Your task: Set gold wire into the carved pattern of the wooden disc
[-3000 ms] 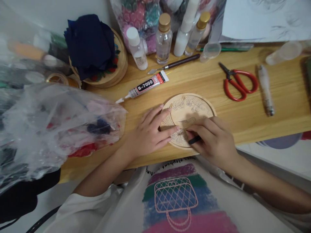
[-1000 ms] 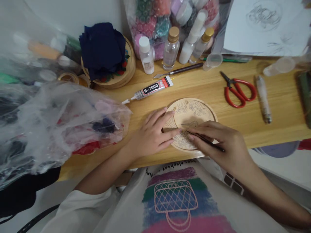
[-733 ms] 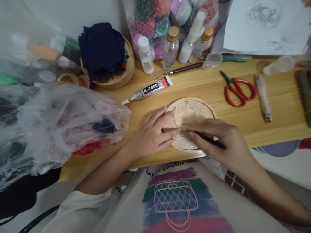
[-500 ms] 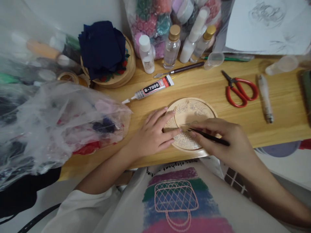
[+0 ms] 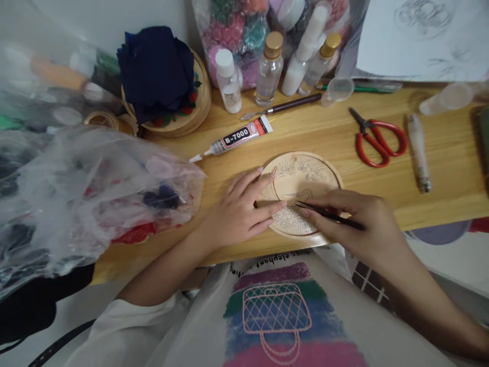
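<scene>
A round wooden disc [image 5: 305, 176] with a line drawing lies near the front edge of the wooden table [image 5: 382, 168]. My left hand [image 5: 239, 211] rests flat on the disc's left side, fingers stretched out. My right hand [image 5: 357, 224] pinches thin black tweezers [image 5: 328, 214]; their tip touches the disc's middle, just right of my left fingertips. Whether the tweezers grip anything is too small to tell.
A B-7000 glue tube [image 5: 235, 140] lies behind the disc. Red scissors [image 5: 378, 142], a palette knife [image 5: 280, 107], several small bottles [image 5: 267, 69] and a bead bag stand at the back. A large clear plastic bag [image 5: 95, 193] fills the left. A navy cloth [image 5: 156, 69] covers stacked wooden discs.
My right hand has turned, so the tweezers lie flatter and point left onto the disc. My left hand has stayed put. The view has shifted slightly.
</scene>
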A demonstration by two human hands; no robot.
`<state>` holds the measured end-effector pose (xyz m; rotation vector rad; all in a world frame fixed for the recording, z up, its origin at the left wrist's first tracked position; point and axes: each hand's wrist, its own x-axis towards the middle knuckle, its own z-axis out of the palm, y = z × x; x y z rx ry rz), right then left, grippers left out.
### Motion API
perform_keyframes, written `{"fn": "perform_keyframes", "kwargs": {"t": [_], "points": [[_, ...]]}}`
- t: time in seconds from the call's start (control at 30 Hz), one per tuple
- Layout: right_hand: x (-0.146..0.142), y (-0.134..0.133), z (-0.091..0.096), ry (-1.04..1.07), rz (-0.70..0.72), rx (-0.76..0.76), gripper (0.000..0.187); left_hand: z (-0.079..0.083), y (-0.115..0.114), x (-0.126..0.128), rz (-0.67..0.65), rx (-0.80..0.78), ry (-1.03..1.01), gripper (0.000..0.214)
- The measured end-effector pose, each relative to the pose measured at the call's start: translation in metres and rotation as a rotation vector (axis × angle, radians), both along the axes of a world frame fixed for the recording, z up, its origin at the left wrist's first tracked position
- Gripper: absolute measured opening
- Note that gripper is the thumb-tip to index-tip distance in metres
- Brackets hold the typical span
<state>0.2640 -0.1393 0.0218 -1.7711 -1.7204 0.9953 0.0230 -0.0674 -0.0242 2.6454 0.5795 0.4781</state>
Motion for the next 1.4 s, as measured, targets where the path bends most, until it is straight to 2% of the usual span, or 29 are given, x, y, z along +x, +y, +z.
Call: {"fn": "perform_keyframes", "kwargs": {"t": [0.17,0.37,0.63,1.4], "points": [[-0.0031,-0.0034,0.0031,0.056,0.062,0.076,0.014,-0.0006,-0.0002,0.0000,0.005,0.011,-0.003,0.030],[-0.0066,-0.0032,0.0000,-0.019,0.162,0.196,0.013,0.0007,0.0007,0.0000,0.000,0.029,0.016,0.032],[-0.0069,-0.0015,-0.0008,-0.119,0.202,0.185,0.015,0.0001,0.0003,0.0000,0.002,0.038,0.010,0.033],[-0.0066,0.0002,-0.0055,-0.094,0.234,0.280,0.010,0.0001,0.0002,-0.0006,-0.001,0.006,0.017,0.031]]}}
